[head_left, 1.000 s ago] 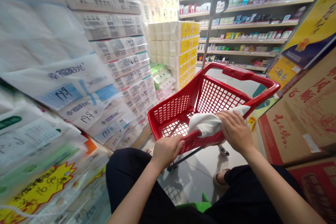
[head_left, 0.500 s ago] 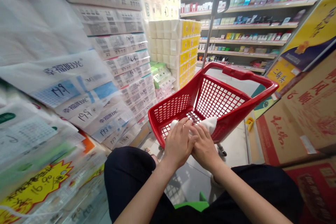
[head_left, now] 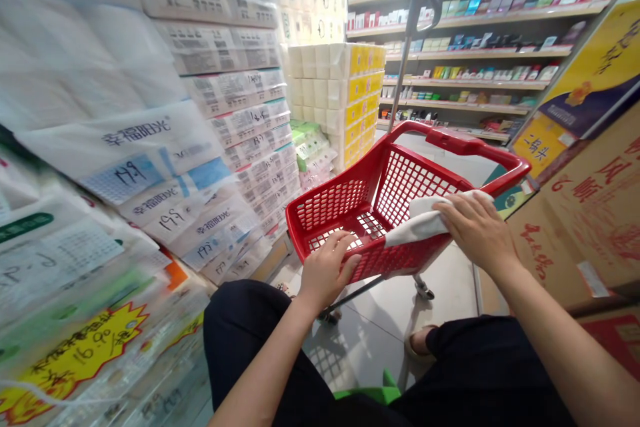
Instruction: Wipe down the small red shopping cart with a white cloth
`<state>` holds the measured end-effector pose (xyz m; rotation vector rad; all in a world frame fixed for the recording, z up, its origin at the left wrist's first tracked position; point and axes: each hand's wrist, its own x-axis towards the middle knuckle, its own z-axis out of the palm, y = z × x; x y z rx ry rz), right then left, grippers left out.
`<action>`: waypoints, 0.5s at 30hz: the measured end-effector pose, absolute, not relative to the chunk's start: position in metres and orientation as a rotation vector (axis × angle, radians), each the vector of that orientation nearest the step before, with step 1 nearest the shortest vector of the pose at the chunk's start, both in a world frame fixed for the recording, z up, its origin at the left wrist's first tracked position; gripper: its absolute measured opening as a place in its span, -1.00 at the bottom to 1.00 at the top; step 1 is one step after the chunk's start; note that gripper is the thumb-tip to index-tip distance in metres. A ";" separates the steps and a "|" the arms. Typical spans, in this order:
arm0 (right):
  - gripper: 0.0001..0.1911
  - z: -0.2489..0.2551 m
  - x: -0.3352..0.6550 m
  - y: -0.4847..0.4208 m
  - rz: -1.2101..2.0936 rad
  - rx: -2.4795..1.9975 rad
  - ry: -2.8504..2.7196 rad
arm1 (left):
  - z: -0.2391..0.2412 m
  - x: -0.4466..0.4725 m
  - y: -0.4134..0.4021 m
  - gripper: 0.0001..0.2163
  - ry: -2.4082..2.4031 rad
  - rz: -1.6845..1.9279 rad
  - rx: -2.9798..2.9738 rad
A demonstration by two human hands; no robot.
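The left hand [head_left: 327,270] lies at the near rim of a red shopping cart [head_left: 373,257], fingers loosely curved. Well to its right, the right hand [head_left: 477,230] holds a white cloth [head_left: 415,230] over the cart's edge; the cloth trails toward the left hand. Beyond the right hand is the cart's handle [head_left: 453,140]. Wrapped paper packs [head_left: 250,113] stack up left of the left hand; cardboard boxes [head_left: 560,253] stand right of the right hand.

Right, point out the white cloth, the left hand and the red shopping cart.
White cloth [head_left: 419,227], head view, loose fold.
Left hand [head_left: 325,275], head view, back of the hand.
Red shopping cart [head_left: 363,170], head view, solid side wall above its holes.
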<state>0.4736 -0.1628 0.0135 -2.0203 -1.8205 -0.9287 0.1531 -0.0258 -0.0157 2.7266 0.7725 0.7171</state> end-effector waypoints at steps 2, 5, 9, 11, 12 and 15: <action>-0.64 0.016 0.483 -0.167 -0.963 -2.049 -1.734 | -0.021 0.154 -0.024 -0.67 0.794 0.644 2.757; -0.62 0.014 0.477 -0.165 -0.967 -2.068 -1.635 | -0.029 0.157 -0.021 -0.70 0.825 0.615 2.795; -0.62 0.002 0.443 -0.154 -0.896 -2.050 -1.630 | -0.030 0.159 -0.020 -0.69 0.826 0.645 2.789; -0.66 -0.007 0.421 -0.149 -0.846 -2.007 -1.683 | -0.028 0.159 -0.020 -0.68 0.805 0.641 2.792; -0.66 -0.011 0.410 -0.147 -0.819 -1.975 -1.722 | -0.027 0.159 -0.020 -0.69 0.803 0.639 2.793; -0.55 -0.026 0.387 -0.146 -0.749 -1.864 -1.827 | -0.025 0.158 -0.019 -0.69 0.815 0.640 2.796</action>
